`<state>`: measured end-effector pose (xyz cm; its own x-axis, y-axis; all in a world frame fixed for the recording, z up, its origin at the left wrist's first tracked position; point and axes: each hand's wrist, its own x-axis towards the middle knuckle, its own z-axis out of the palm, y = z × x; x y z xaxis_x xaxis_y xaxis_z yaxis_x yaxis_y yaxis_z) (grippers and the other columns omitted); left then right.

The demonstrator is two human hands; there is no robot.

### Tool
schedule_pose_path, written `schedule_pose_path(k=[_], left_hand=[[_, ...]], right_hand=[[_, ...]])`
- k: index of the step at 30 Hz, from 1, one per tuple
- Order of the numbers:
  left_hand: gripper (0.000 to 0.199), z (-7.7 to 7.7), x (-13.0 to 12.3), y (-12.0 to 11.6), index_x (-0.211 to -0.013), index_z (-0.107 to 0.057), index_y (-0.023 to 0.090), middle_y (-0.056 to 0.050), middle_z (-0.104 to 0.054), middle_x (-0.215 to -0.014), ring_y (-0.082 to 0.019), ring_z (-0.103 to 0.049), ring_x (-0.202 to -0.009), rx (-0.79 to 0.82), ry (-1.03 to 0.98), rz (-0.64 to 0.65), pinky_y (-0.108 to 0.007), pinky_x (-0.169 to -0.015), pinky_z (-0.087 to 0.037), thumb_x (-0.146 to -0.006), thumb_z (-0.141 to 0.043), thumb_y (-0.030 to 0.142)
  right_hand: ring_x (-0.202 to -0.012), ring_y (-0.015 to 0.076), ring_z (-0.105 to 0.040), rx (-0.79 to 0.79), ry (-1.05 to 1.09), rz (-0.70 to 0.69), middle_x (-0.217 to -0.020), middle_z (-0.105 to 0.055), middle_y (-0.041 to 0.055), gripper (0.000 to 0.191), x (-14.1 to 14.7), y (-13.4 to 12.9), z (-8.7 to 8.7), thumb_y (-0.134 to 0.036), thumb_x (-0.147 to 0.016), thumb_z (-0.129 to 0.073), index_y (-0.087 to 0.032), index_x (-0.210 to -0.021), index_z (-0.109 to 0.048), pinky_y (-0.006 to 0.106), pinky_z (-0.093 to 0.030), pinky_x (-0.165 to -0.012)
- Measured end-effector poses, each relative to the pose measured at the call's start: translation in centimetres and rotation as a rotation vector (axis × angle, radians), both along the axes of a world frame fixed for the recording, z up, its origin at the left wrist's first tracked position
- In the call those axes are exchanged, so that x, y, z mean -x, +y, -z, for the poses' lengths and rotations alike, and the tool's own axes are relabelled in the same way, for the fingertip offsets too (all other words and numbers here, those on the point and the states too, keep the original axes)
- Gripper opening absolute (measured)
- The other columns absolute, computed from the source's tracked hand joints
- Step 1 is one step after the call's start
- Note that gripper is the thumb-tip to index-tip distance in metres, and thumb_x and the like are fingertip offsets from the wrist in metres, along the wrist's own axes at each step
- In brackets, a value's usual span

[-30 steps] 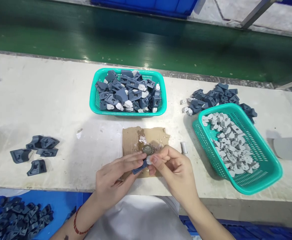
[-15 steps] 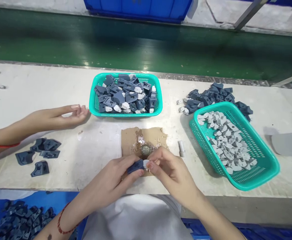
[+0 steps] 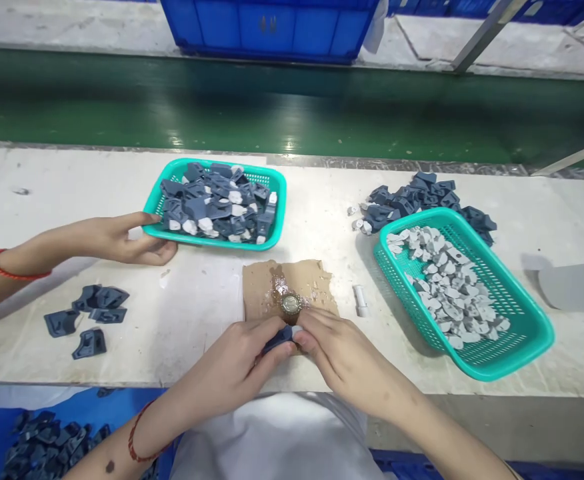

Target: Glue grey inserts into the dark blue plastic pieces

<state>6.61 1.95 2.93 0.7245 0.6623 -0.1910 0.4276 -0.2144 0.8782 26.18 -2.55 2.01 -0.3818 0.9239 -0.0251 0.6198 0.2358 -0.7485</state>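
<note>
Over the front edge of the cardboard piece (image 3: 258, 290), my left hand (image 3: 242, 353) is closed around a dark blue-grey plastic part (image 3: 276, 339). My right hand (image 3: 345, 347) pinches a small light-grey plastic piece (image 3: 297, 331) against the right end of that part. Fingers hide most of both pieces and the exact fit between them. Just beyond my fingertips a round, watch-like metal object (image 3: 291, 304) lies on the cardboard, with wet-looking shiny spots around it. A small white cylindrical piece (image 3: 360, 301) lies right of the cardboard.
Another person's hand (image 3: 115, 240) grips a green basket (image 3: 217, 244) of joined parts. Another green basket (image 3: 527, 363) holds light-grey pieces, with dark parts (image 3: 417, 197) heaped behind. Several dark parts (image 3: 91, 341) lie at left; more (image 3: 47, 447) are below the table edge.
The other person's hand has taken hold of the left basket, which has shifted left and towards me. My right fingers have closed in tighter over the light-grey piece.
</note>
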Motion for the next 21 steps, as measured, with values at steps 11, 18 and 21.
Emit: schedule_pose_path(k=[11, 18, 21], left_hand=[[0.039, -3.5, 8.5, 10.1, -0.119, -0.067, 0.011, -0.014, -0.071, -0.123, -0.027, -0.064, -0.114, -0.865, 0.212, -0.656, -0.035, -0.102, -0.044, -0.099, -0.057, 0.043], [0.041, -4.7, 19.7, 20.2, -0.121, -0.064, 0.005, -0.010, -0.065, -0.136, -0.033, -0.040, -0.144, -0.809, 0.573, -0.939, -0.049, -0.121, -0.020, -0.096, -0.055, 0.036], [0.038, -4.9, 22.6, 20.5, -0.108, -0.068, 0.008, -0.007, -0.068, -0.131, -0.037, -0.037, -0.145, -0.758, 0.626, -0.984, -0.055, -0.120, -0.016, -0.092, -0.061, 0.041]], right_hand=[[-0.084, 0.0201, -0.069, 0.051, 0.338, 0.290, -0.098, -0.072, 0.0041, 0.032, -0.3, -0.2, -0.1, -0.039, -0.108, -0.039, -0.028, -0.115, -0.068, 0.030, -0.055, -0.075], [-0.085, 0.0214, -0.072, 0.090, 0.332, 0.327, -0.097, -0.074, 0.0046, 0.031, -0.4, -0.8, 1.8, -0.042, -0.105, -0.046, -0.028, -0.110, -0.073, 0.030, -0.060, -0.078], [-0.085, 0.0207, -0.073, 0.082, 0.309, 0.344, -0.095, -0.075, 0.0035, 0.028, -0.7, -0.9, 2.3, -0.043, -0.104, -0.048, -0.030, -0.111, -0.072, 0.027, -0.060, -0.076]])
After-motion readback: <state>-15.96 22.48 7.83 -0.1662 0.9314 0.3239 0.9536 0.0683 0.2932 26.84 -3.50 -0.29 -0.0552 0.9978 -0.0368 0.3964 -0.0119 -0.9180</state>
